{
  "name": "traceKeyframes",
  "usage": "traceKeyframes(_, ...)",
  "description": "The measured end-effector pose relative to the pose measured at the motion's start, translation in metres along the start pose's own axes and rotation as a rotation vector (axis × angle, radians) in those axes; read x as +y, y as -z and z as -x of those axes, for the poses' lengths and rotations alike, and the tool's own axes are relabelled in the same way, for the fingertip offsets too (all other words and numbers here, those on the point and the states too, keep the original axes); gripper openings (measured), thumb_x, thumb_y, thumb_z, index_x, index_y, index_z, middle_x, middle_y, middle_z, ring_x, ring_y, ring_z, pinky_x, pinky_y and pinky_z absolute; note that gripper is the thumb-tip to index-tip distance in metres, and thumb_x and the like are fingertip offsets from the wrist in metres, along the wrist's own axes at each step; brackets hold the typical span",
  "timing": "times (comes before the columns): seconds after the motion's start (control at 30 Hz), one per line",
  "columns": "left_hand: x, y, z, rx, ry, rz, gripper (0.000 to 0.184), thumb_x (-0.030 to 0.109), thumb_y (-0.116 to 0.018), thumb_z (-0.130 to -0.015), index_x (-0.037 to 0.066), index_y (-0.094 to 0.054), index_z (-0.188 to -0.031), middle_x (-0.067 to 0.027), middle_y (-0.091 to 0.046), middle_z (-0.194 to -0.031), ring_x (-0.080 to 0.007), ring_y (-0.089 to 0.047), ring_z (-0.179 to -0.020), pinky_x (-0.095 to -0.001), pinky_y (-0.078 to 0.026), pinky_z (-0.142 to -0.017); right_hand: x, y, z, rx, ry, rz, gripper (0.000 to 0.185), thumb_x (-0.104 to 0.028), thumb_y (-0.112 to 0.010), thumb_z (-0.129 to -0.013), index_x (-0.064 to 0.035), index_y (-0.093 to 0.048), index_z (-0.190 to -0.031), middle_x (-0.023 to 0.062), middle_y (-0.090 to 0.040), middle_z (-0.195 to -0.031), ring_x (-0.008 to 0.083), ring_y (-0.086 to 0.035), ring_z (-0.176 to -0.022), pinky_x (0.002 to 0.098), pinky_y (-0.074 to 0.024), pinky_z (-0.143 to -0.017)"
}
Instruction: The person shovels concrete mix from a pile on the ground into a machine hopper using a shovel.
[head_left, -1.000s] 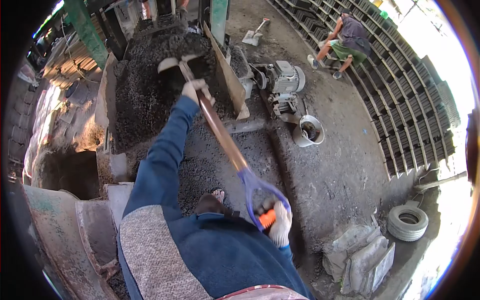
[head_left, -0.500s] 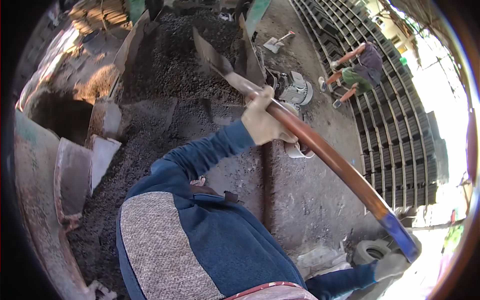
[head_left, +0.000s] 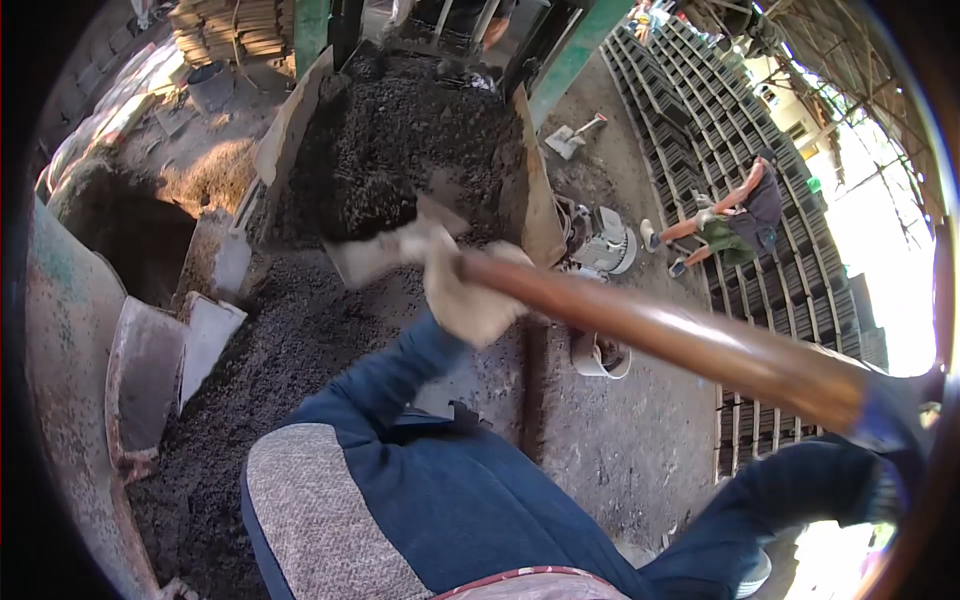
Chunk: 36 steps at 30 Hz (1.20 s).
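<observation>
Gloved and slightly blurred, my left hand (head_left: 475, 295) is wrapped round the lower shaft of a shovel (head_left: 670, 335), just behind its blade. The pale blade (head_left: 385, 250) has dark gravelly mix on it and lies over the front of a heap of dark mix (head_left: 430, 140). The brown shaft runs across to the right and rises close to the camera, ending in a dark blue handle (head_left: 885, 415). My right sleeve reaches up to that handle at the right edge; the right hand itself is hidden in shadow behind the handle.
Boards flank the heap. An electric motor (head_left: 606, 245) and a white bucket (head_left: 602, 355) stand to its right. Another small shovel (head_left: 567, 142) lies beyond. A person (head_left: 745, 215) bends beside stacked dark blocks on racks (head_left: 700, 120). A pit (head_left: 140, 240) lies left.
The shovel first swung back with its handle going right. Now its blade is lower, carrying dark mix, and its handle is raised near the camera. My left hand has moved left and down since the last frame.
</observation>
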<state>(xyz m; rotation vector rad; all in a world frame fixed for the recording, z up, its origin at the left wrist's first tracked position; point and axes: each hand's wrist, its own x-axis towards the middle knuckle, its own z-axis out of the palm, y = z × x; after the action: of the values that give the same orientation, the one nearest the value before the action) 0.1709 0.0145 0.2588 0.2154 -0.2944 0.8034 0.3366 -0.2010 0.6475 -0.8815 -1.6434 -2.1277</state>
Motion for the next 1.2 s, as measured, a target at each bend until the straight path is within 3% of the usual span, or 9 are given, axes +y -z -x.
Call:
traceKeyframes(0.07,0.053,0.065,-0.054,0.022,-0.012,0.304,0.085,0.080,-0.055,-0.078,-0.002,-0.066,-0.096,-0.0129,-0.064,-0.082,-0.0332,-0.065,-0.088,-0.0495,-0.048,-0.091,-0.061,-0.008,0.025,-0.097,-0.309,-0.253,0.004,-0.008,-0.066,-0.085,-0.0077,-0.062,-0.085,0.0060,-0.056,-0.078,0.0189,-0.060,-0.071,0.0328,-0.0492,-0.059)
traceKeyframes(0.33,0.115,0.175,-0.121,0.559,0.019,-0.193,0.054,0.056,-0.059,-0.088,0.004,-0.068,-0.080,-0.0130,-0.065,-0.071,-0.0380,-0.061,-0.073,-0.0548,-0.048,-0.086,-0.232,0.042,0.179,-0.446,-1.247,-0.207,0.013,0.007,-0.067,-0.080,-0.0028,-0.064,-0.087,0.0085,-0.062,-0.080,0.0195,-0.061,-0.076,0.0331,-0.0505,-0.069)
traceKeyframes(0.47,0.119,0.185,-0.164,0.720,-0.092,-0.275,0.032,0.040,-0.067,-0.091,0.013,-0.056,-0.077,-0.0031,-0.055,-0.063,-0.0254,-0.056,-0.062,-0.0491,-0.049,-0.072,-0.280,0.041,0.274,-0.530,-1.594,-0.219,0.004,0.002,-0.063,-0.079,-0.0009,-0.062,-0.081,0.0056,-0.061,-0.074,0.0143,-0.058,-0.068,0.0316,-0.0481,-0.062)
traceKeyframes(0.63,0.023,0.097,-0.076,0.408,-0.040,-0.303,0.029,0.037,-0.062,-0.093,0.013,-0.056,-0.080,-0.0042,-0.054,-0.066,-0.0281,-0.058,-0.067,-0.0508,-0.046,-0.078,-0.276,0.094,0.439,-0.607,-2.496,-0.705,0.014,0.001,-0.051,-0.085,0.0012,-0.063,-0.081,0.0067,-0.063,-0.071,0.0195,-0.061,-0.062,0.0330,-0.0510,-0.058)
traceKeyframes(0.73,-0.031,0.081,0.019,0.293,-0.035,-0.426,0.032,0.041,-0.058,-0.094,0.010,-0.057,-0.086,-0.0056,-0.055,-0.074,-0.0299,-0.058,-0.076,-0.0530,-0.045,-0.084,-0.311,0.142,0.562,-0.653,-2.567,-0.686,0.018,0.003,-0.048,-0.083,0.0002,-0.065,-0.081,0.0056,-0.064,-0.073,0.0180,-0.061,-0.059,0.0338,-0.0499,-0.053)
traceKeyframes(0.87,-0.080,0.098,0.131,0.845,-0.304,-0.121,0.028,0.038,-0.059,-0.091,0.015,-0.051,-0.077,-0.0007,-0.050,-0.071,-0.0243,-0.051,-0.071,-0.0475,-0.044,-0.084,-0.327,0.145,0.597,-0.958,-2.593,-0.947,0.016,0.003,-0.056,-0.078,0.0003,-0.070,-0.085,0.0066,-0.067,-0.076,0.0161,-0.061,-0.062,0.0323,-0.0502,-0.055)
traceKeyframes(0.93,-0.097,0.107,0.176,1.318,-0.476,-0.030,0.029,0.039,-0.058,-0.091,0.019,-0.048,-0.073,0.0008,-0.046,-0.065,-0.0215,-0.047,-0.066,-0.0456,-0.044,-0.079,-0.335,0.134,0.608,-1.382,-2.211,-1.059,0.012,0.000,-0.062,-0.074,0.0011,-0.070,-0.083,0.0064,-0.067,-0.071,0.0157,-0.060,-0.061,0.0323,-0.0500,-0.056)
traceKeyframes(1.13,-0.186,0.113,0.340,1.846,-0.981,0.180,0.041,0.047,-0.055,-0.092,0.017,-0.046,-0.064,0.0027,-0.040,-0.052,-0.0218,-0.046,-0.051,-0.0462,-0.050,-0.069,-0.320,0.050,0.543,-1.526,-1.453,-1.765,0.017,-0.007,-0.074,-0.074,0.0013,-0.068,-0.088,0.0040,-0.067,-0.073,0.0137,-0.061,-0.062,0.0285,-0.0517,-0.058)
traceKeyframes(1.2,-0.234,0.104,0.399,1.837,-1.019,0.181,0.040,0.048,-0.055,-0.092,0.017,-0.046,-0.068,0.0021,-0.046,-0.061,-0.0210,-0.051,-0.061,-0.0454,-0.051,-0.073,-0.341,0.043,0.526,-1.489,-1.598,-2.098,0.020,-0.008,-0.076,-0.073,0.0004,-0.067,-0.089,0.0042,-0.066,-0.072,0.0136,-0.062,-0.063,0.0281,-0.0522,-0.060)
